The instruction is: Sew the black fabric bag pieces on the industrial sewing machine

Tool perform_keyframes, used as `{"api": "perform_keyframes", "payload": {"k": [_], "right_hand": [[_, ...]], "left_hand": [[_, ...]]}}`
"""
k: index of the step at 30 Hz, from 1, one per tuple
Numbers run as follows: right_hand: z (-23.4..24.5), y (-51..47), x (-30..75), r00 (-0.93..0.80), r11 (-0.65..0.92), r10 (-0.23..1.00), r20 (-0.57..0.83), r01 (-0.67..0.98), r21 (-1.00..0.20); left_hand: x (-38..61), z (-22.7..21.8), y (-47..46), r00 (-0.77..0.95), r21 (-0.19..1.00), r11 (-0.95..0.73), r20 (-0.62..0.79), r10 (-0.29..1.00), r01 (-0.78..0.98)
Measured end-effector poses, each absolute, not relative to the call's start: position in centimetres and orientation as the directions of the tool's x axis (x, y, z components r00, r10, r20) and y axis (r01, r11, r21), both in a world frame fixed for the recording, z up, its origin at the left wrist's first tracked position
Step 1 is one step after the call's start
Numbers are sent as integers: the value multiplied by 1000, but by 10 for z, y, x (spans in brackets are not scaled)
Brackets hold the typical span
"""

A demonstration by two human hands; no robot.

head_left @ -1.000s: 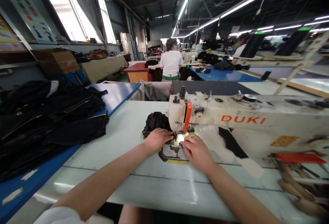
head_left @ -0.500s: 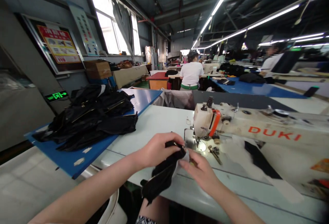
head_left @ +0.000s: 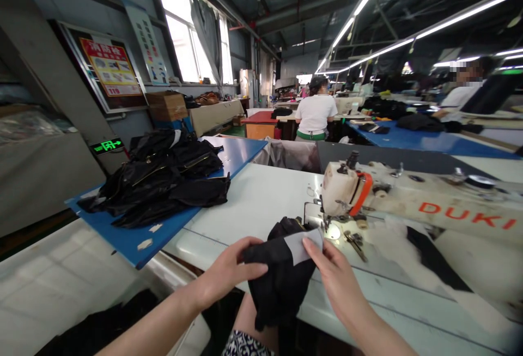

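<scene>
I hold a small black fabric piece with a white patch in front of me, over the near edge of the white sewing table. My left hand grips its left side with closed fingers. My right hand pinches its right edge by the white patch. The cloth hangs down towards my lap. Just beyond it stands the white sewing machine, its needle area lit by a small lamp.
A heap of black garments lies on a blue board to the left. A black strip lies under the machine arm. A person in a white shirt sits with their back turned further off; another person is at far right.
Both hands have pulled the black piece away from under the needle and lifted it towards me. My view has swung left and down.
</scene>
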State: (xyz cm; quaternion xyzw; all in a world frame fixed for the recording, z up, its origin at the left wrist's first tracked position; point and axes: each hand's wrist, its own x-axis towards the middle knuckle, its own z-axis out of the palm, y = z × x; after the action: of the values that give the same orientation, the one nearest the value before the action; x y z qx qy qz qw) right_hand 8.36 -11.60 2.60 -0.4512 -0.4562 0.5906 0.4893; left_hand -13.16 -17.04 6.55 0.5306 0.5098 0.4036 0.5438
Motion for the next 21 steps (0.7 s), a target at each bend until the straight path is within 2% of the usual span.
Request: {"api": "perform_keyframes", "payload": {"k": [4, 9, 12, 15, 17, 21], "right_hand": [[27, -117, 81, -137, -165, 981, -136, -227, -960], [21, -119, 78, -205, -293, 951, -230, -372, -881], [16, -124, 72, -173, -309, 950, -260, -405, -860], [19, -133, 64, -132, -243, 969, -208, -385, -890], [23, -139, 59, -164, -216, 972, -166, -363, -906], [25, -150, 55, -291, -273, 944, -157, -416, -867]], "left_hand": [[-131, 47, -171, 191, 975, 187, -163, 968, -118], [-134, 52, -167, 215, 911, 255, -191, 958, -324], [-132, 65, -167, 241, 909, 236, -158, 958, -344], [-128, 77, -167, 265, 927, 205, -121, 957, -315], [-127, 83, -167, 306, 930, 203, -105, 946, -307], [-126, 86, -169, 346, 930, 177, -59, 937, -321]]}}
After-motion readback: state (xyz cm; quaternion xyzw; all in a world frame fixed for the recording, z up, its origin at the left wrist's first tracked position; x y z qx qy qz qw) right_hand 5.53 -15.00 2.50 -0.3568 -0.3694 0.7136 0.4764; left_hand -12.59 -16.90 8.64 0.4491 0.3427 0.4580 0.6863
